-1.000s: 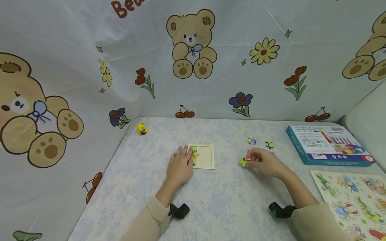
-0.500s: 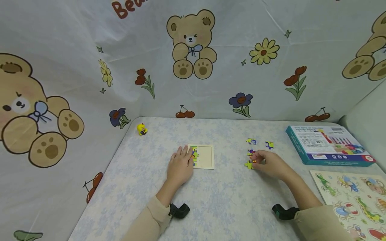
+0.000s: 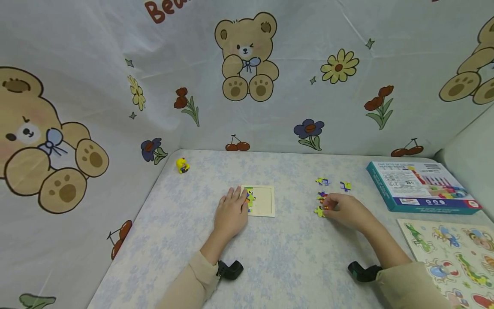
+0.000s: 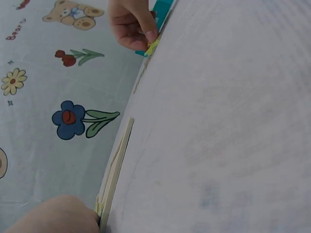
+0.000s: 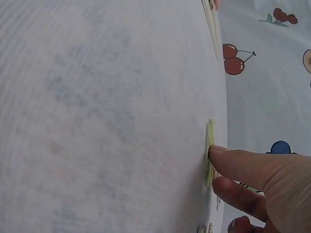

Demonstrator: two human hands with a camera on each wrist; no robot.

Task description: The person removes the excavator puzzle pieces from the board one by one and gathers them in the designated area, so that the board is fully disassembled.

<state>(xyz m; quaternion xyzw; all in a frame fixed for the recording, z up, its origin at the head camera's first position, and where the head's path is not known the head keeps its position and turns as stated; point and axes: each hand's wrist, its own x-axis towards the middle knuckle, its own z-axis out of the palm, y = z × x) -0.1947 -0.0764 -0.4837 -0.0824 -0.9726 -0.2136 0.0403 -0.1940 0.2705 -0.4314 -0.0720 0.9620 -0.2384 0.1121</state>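
My left hand (image 3: 230, 213) lies with extended fingers over the left part of a small wooden puzzle tray (image 3: 272, 201). Colourful joined puzzle pieces (image 3: 250, 198) fill the strip of the tray showing beside the fingers; what is under the hand is hidden. On the right, my right hand (image 3: 344, 210) pinches a yellow-green puzzle piece (image 3: 319, 211) between thumb and finger, low at the tabletop. The right wrist view shows the thumb against this green piece (image 5: 209, 155). Just behind it is a red and blue piece (image 3: 321, 196), partly covered by the fingers.
Two more puzzle pieces lie farther back, a yellow and blue one (image 3: 322, 181) and another one (image 3: 345, 186). A teal-edged box (image 3: 424, 186) and an insect picture board (image 3: 451, 257) occupy the right side. A small yellow toy (image 3: 182, 165) stands at the back left.
My right hand has shifted a little to the right with the yellow-green piece, bringing the red and blue piece into sight. The left hand has stayed on the tray.
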